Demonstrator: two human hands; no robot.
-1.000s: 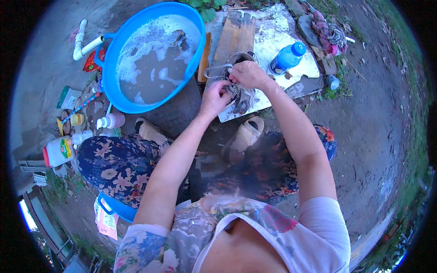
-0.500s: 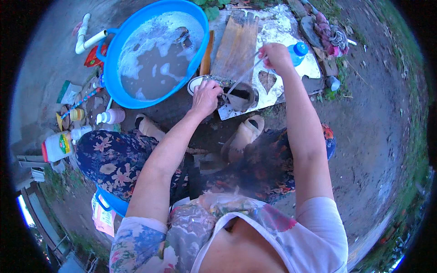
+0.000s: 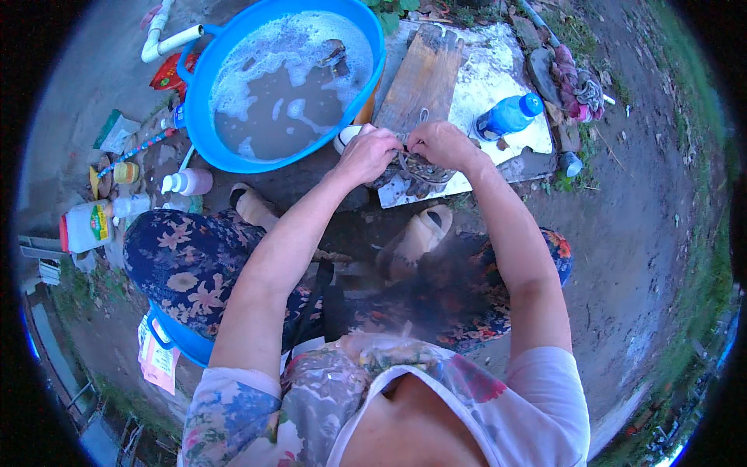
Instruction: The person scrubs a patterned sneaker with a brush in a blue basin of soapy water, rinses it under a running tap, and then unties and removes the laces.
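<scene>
A sneaker (image 3: 424,173) with a white toe and a patterned upper rests on the near end of the wooden board, its toe to the left. My left hand (image 3: 372,154) is closed on it over the front part, covering much of the upper. Close beside, my right hand (image 3: 442,145) bends down to the lacing with its fingers pinched together. A pale loop of shoelace (image 3: 424,114) shows just above the right hand. Both sets of fingertips nearly meet, and the exact grip is partly hidden.
A blue basin (image 3: 204,128) of murky, sudsy water, with a dark thing in it, stands at left. Right of the wooden board (image 3: 426,74) is a blue bottle (image 3: 510,115). Pump bottle (image 3: 187,182) and jug (image 3: 85,227) stand far left. Twisted cloth (image 3: 576,86) lies far right.
My right hand has come down and left to the shoe; the long stretch of lace it held up is no longer drawn out. My left hand stays at the shoe. The view has shifted slightly.
</scene>
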